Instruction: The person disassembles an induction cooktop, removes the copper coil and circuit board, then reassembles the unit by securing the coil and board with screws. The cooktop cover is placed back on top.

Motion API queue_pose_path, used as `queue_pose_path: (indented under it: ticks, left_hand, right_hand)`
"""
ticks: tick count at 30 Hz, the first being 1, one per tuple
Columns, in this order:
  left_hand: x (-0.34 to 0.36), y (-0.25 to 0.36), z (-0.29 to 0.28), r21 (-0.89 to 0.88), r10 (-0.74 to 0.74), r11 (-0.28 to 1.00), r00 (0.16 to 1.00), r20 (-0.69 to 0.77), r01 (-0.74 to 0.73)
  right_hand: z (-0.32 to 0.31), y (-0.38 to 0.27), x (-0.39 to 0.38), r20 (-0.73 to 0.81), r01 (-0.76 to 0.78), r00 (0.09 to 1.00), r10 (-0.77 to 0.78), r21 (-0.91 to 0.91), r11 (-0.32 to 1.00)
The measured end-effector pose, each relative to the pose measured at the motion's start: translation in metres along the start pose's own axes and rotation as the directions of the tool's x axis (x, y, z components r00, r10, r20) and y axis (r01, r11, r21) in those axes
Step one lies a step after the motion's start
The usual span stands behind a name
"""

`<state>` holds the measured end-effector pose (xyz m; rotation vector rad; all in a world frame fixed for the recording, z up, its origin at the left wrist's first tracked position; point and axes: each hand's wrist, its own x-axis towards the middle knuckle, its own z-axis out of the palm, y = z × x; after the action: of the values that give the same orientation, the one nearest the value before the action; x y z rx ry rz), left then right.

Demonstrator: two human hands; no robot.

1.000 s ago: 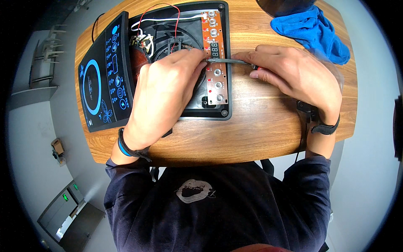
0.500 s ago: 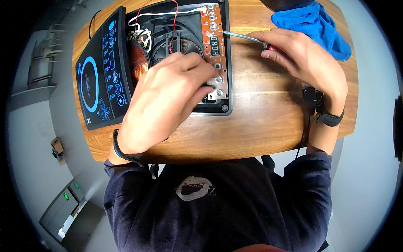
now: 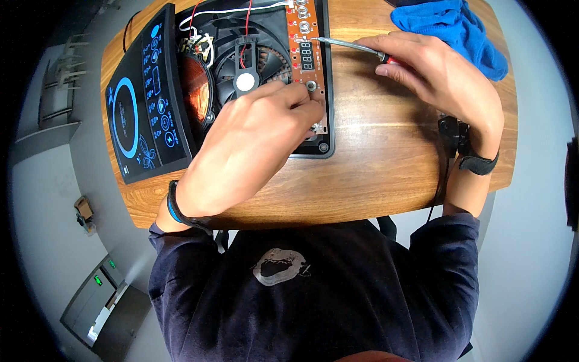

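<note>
Your right fingers: gripping red-handled steel screwdriver; slipping could scratch brown rectangular circuit board. Left fingers: grip unclear.

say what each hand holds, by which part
The right hand holds a screwdriver by its handle; whether the left hand, over the circuit board, grips anything cannot be told.

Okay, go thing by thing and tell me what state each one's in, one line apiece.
Base: open, insides exposed
Cooktop panel: off, at the base's left
Circuit board: in the base, display looks unlit
Fan: exposed
Copper coil: exposed
Screwdriver: held in right grip
Left grip: at board's lower end, closure unclear
Blue cloth: crumpled
</note>
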<state>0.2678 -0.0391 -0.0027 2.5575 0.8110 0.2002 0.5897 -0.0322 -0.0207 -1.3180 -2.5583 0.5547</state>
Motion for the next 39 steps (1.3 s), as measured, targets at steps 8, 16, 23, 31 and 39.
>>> queue_pose_path:
  ticks: [8, 16, 23, 31, 39]
  left_hand:
    - [-0.003, -0.001, -0.005, -0.012, 0.007, 1.000, 1.000, 0.010, -0.007]
    - [-0.002, -0.001, -0.005, 0.019, -0.002, 1.000, 0.999, 0.035, 0.001]
    - [-0.002, -0.001, -0.004, 0.038, -0.015, 0.999, 0.999, 0.041, 0.013]
    - [-0.004, 0.001, -0.004, 0.049, -0.033, 0.998, 0.998, 0.047, 0.031]
    - [-0.004, 0.000, -0.002, 0.062, -0.030, 0.998, 0.999, 0.041, 0.028]
  right_hand:
    - [-0.001, -0.005, 0.003, 0.012, -0.018, 1.000, 0.018, -0.014, 1.000]
    - [0.002, -0.004, 0.001, -0.004, -0.027, 1.000, 0.027, -0.041, 0.999]
    - [0.001, -0.004, 0.001, 0.005, -0.029, 1.000, 0.029, -0.035, 0.999]
    - [0.003, -0.001, 0.002, -0.002, 0.005, 1.000, -0.006, -0.060, 0.998]
    - [0.003, 0.000, 0.000, 0.009, -0.012, 1.000, 0.012, -0.046, 0.999]
